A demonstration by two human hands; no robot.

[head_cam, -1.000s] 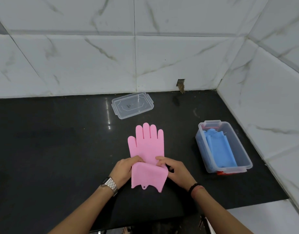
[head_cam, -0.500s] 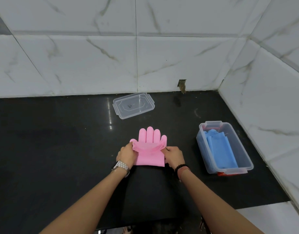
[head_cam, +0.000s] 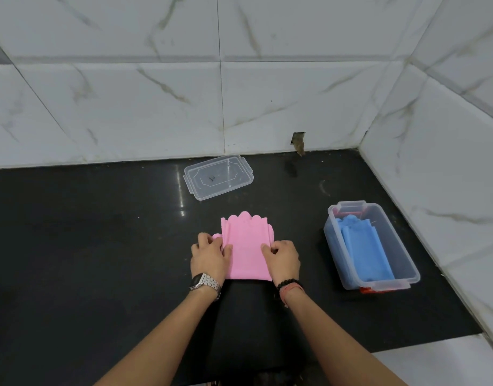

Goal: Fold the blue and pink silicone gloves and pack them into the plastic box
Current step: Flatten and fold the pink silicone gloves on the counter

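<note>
The pink silicone glove [head_cam: 246,246] lies on the black counter, folded in half, with its cuff edge laid over the fingers so that only the fingertips show at the far end. My left hand [head_cam: 207,257] grips its left edge with the thumb on top. My right hand [head_cam: 284,259] pinches the right edge the same way. The blue glove [head_cam: 365,252] lies folded inside the clear plastic box [head_cam: 333,240], which stands open to the right of my hands.
The box's clear lid [head_cam: 218,176] lies by itself near the back wall. A red object [head_cam: 369,290] peeks out under the box's near end. White marble walls close off the back and the right side. The counter's front edge runs just below my forearms.
Both hands have carried the glove's cuff forward over the palm and fingers and laid it flat. My hands now sit at the sides of the folded glove.
</note>
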